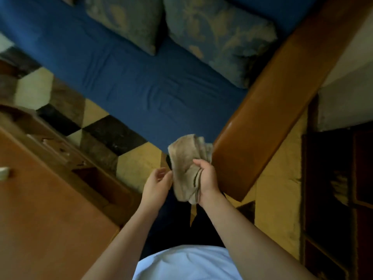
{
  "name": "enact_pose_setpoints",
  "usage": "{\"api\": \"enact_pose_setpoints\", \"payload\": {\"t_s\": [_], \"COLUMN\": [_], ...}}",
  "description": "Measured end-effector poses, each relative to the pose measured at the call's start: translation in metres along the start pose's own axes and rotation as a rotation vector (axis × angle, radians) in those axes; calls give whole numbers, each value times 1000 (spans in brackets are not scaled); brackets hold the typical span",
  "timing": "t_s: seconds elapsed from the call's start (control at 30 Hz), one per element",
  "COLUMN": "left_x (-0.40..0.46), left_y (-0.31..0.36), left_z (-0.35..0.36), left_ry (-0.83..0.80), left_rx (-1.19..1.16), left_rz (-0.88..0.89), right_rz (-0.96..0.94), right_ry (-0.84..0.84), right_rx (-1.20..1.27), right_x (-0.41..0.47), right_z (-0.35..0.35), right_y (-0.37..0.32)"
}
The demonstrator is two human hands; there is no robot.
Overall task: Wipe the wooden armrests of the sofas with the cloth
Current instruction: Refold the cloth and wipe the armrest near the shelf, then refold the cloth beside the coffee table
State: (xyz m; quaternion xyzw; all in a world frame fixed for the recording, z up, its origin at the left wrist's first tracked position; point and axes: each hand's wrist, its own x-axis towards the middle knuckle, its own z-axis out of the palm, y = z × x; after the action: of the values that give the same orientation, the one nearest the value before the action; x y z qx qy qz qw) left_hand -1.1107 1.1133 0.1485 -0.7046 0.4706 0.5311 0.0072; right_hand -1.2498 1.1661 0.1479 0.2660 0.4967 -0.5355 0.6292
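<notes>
A bunched beige cloth with dark stripes hangs in front of me, gripped by my right hand. My left hand is just left of the cloth with its fingers loosely curled, fingertips at the cloth's edge; whether they touch it is unclear. The sofa's glossy wooden armrest runs diagonally from the upper right down to its near end, right beside the cloth. The blue sofa seat lies to the left of the armrest.
Two patterned cushions lean at the back of the seat. A wooden table fills the lower left, close to my left arm. A hexagon-patterned carpet covers the floor between table and sofa. Dark wooden furniture stands at the right.
</notes>
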Motion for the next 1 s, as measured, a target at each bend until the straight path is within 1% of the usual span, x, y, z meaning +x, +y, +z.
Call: {"api": "enact_pose_setpoints", "payload": {"t_s": [0.03,0.07,0.1,0.13,0.2,0.23,0.27,0.3,0.37,0.47,0.57,0.6,0.77,0.83,0.93,1.0], "left_x": [-4,-7,-12,-16,-24,-31,-37,-41,-43,-29,-7,0,36,47,74,97], "left_y": [8,13,17,20,25,26,26,27,33,28,19,15,-18,-30,-47,-53], "left_z": [-17,-34,-56,-79,-123,-144,-167,-189,-223,-276,-330,-349,-458,-494,-541,-559], "left_ry": [38,63,63,27,-148,-247,-334,-401,-465,-493,-485,-472,-303,-253,-252,-228], "left_rx": [-119,-248,-424,-629,-1052,-1183,-1245,-1254,-1214,-1264,-1385,-1388,-1423,-1448,-1485,-1477], "left_rz": [-47,-93,-143,-184,-214,-175,-97,4,176,297,277,270,251,289,379,325], "right_rz": [50,59,47,32,9,-6,-16,-26,-60,-58,-46,-43,-69,-102,-108,-63], "right_ry": [-57,-114,-181,-236,-327,-353,-387,-420,-466,-507,-490,-488,-477,-467,-448,-434], "right_rx": [31,76,104,121,101,74,47,21,-20,-117,-210,-244,-515,-595,-702,-750], "right_x": [-9,-19,-28,-39,-62,-74,-84,-95,-109,-119,-113,-110,-82,-70,-50,-38], "right_z": [22,42,65,89,137,159,181,206,246,313,381,403,516,548,592,619], "right_y": [-5,-10,-12,-14,-16,-17,-16,-15,-9,17,53,65,123,137,159,170]}}
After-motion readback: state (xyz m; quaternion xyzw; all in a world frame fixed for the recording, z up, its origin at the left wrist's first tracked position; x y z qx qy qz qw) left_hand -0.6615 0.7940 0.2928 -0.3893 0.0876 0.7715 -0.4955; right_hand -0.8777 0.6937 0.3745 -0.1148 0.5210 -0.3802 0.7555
